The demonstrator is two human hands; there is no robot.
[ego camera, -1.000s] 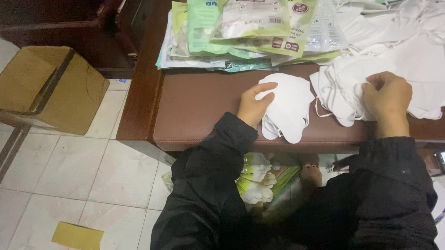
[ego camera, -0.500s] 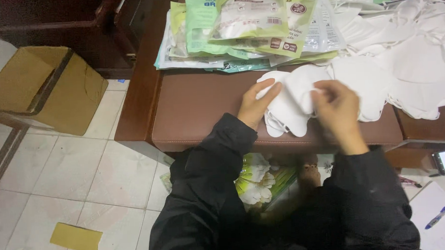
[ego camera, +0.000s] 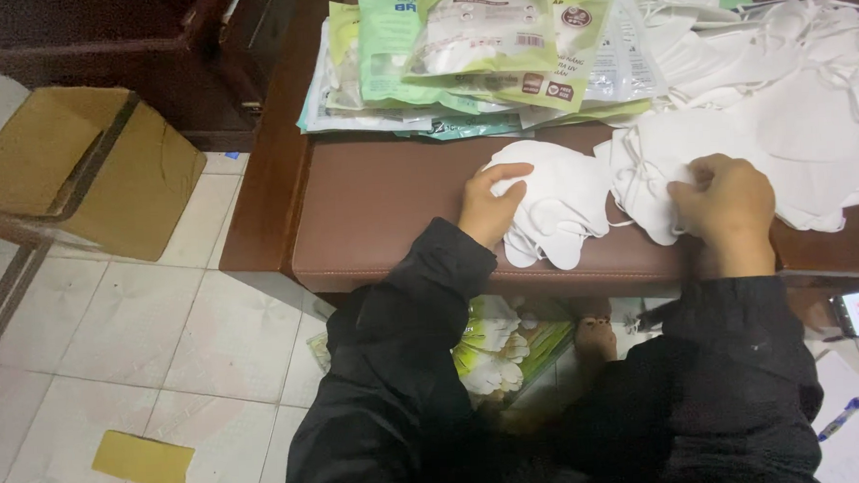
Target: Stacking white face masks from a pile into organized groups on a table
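Head view: we look down on a brown bench (ego camera: 390, 224) with two hands at work among white masks.
Left hand (ego camera: 486, 208): we see it laid flat on a small stack of white masks (ego camera: 558, 202), fingers spread lightly across the top, which in our reading keeps the stack squared near the bench's front edge.
Right hand (ego camera: 727, 199): its fingers are curled and pinching the edge of a mask in the loose heap of masks (ego camera: 781, 110), just right of the stack; the heap spreads toward the far right corner.
Packets: green-and-white plastic pouches (ego camera: 469, 51) lie fanned at the back of the bench, well apart from both hands.
Floor: a cardboard box (ego camera: 88, 169) stands on the tiles to the left.
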